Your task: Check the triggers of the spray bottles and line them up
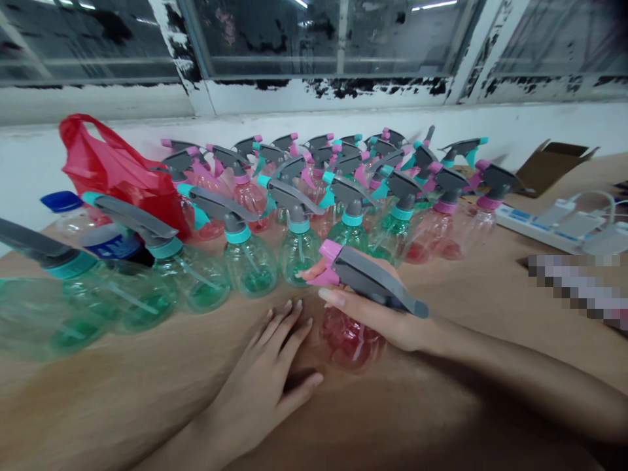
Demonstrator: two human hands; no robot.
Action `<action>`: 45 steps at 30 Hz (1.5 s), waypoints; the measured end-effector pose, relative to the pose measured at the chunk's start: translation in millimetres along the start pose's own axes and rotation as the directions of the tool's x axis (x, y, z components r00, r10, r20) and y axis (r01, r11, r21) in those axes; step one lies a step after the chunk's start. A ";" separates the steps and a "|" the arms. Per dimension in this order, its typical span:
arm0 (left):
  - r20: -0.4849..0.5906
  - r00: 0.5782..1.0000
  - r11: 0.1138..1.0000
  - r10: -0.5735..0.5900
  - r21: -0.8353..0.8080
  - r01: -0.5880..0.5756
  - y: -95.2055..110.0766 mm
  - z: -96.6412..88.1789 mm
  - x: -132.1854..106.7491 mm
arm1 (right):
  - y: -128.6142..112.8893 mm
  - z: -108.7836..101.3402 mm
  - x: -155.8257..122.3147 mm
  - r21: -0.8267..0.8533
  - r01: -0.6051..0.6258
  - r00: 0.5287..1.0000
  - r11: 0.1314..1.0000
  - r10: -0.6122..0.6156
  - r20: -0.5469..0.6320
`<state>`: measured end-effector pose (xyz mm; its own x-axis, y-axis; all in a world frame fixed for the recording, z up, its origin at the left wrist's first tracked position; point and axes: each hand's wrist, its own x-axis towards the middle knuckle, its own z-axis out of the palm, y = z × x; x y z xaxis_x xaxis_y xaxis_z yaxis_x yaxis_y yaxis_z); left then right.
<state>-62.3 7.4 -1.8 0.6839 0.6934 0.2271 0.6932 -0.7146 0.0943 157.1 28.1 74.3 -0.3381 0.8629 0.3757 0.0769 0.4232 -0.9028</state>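
My right hand (387, 314) is closed around the neck of a pink spray bottle (350, 340), just under its grey and pink trigger head. The bottle's clear pink body is low over the table or resting on it; I cannot tell which. Beside it on the left, my left hand (275, 356) lies flat on the table with fingers stretched out, holding nothing. Just beyond my hands stands a row of green spray bottles, the closest being one with a teal collar (299, 252). Pink spray bottles (436, 229) stand to the right of that row.
Many more spray bottles (250, 196) crowd the back of the table (490, 307) by the wall. A red plastic bag (122, 170) and a blue-capped bottle (69, 212) stand at left. A power strip (544, 229) and an open cardboard box (554, 167) are at right.
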 end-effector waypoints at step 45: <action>0.016 1.000 1.000 -0.002 0.005 0.002 1.1 -1.9 0.4 | -0.8 -1.0 -0.5 0.065 -0.047 0.999 0.997 0.046 0.006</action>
<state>-61.7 6.7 0.3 0.6861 0.6960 0.2118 0.6954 -0.7130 0.0901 158.2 27.5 75.0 -0.3400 0.8798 0.3322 0.0311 0.3636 -0.9311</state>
